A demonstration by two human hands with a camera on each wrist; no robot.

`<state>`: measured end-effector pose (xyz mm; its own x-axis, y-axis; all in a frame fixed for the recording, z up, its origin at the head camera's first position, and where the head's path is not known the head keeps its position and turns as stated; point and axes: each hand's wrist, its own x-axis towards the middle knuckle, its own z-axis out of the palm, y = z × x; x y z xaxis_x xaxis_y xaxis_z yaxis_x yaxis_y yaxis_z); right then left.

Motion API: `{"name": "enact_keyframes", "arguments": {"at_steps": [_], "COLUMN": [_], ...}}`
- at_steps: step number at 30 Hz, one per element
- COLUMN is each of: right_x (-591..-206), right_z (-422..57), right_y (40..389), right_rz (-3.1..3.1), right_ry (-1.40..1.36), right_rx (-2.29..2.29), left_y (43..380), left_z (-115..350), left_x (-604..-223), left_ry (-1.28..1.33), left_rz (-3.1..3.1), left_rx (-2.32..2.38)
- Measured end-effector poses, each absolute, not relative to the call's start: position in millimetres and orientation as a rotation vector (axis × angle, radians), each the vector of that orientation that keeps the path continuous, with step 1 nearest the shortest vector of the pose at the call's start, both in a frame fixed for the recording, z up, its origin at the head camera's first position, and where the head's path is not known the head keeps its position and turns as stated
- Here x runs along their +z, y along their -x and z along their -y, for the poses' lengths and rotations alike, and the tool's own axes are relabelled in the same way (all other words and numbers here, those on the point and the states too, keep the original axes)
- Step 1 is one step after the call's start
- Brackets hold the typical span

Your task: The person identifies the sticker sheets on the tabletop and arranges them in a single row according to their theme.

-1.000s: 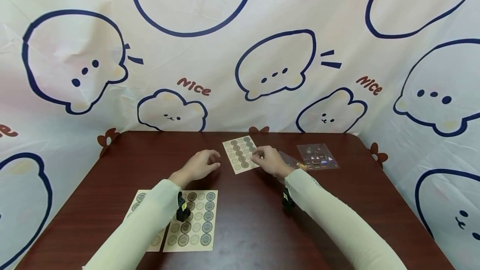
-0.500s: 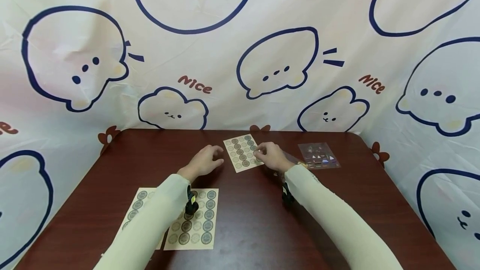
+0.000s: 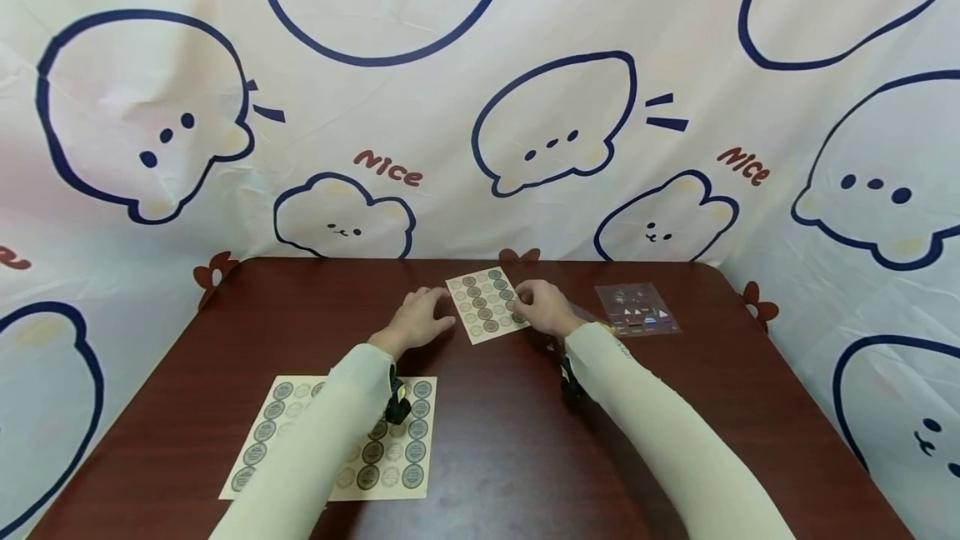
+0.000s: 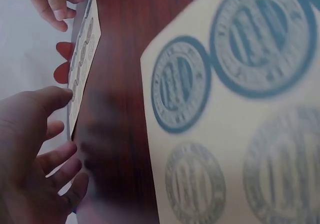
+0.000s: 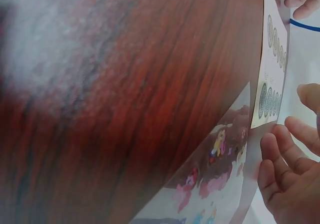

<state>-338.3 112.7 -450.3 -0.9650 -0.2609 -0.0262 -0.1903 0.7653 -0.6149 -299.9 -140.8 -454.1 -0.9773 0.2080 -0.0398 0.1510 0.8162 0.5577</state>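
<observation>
A cream sheet of round stamp-like stickers [image 3: 480,303] lies tilted near the table's far edge, between the two hands. My left hand [image 3: 417,320] hovers by its left edge with fingers loosely bent. In the left wrist view, that hand [image 4: 40,149] shows a gap between thumb and fingers and nothing held. My right hand [image 3: 550,308] is at the sheet's right edge, fingertips over or against it; contact is unclear. The right wrist view shows the thumb apart from the fingers [image 5: 280,156], near the sheet's corner.
Two larger cream sticker sheets [image 3: 416,473] lie side by side at the front left, partly under the left sleeve. A clear sticker sheet [image 3: 637,309] lies at the far right. Another clear sheet with colourful figures [image 5: 220,184] lies by the right wrist. A patterned cloth [image 3: 442,123] hangs behind the table.
My left hand has moved right and slightly away, closer to the small sticker sheet. My right hand has shifted slightly farther away. The sheet lies almost as before.
</observation>
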Motion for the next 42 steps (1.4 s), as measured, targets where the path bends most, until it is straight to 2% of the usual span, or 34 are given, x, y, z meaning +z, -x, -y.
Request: {"name": "enact_keyframes", "arguments": {"at_steps": [5, 31, 42], "right_x": [-454, -449, -451], "right_z": [-112, -104, -103], "right_y": [342, 347, 350], "right_rz": [-2.838, -2.785, -2.687], "right_ry": [0.384, 0.451, 0.535], "right_rx": [-0.946, -0.744, -0.687], "left_y": [301, 301, 303], "left_z": [135, 122, 133], "left_x": [-456, -457, -453], "left_ry": [-0.237, -0.136, -0.195], "left_rz": [-2.853, -2.824, -2.748], "left_rx": [1.006, 0.862, 0.919]}}
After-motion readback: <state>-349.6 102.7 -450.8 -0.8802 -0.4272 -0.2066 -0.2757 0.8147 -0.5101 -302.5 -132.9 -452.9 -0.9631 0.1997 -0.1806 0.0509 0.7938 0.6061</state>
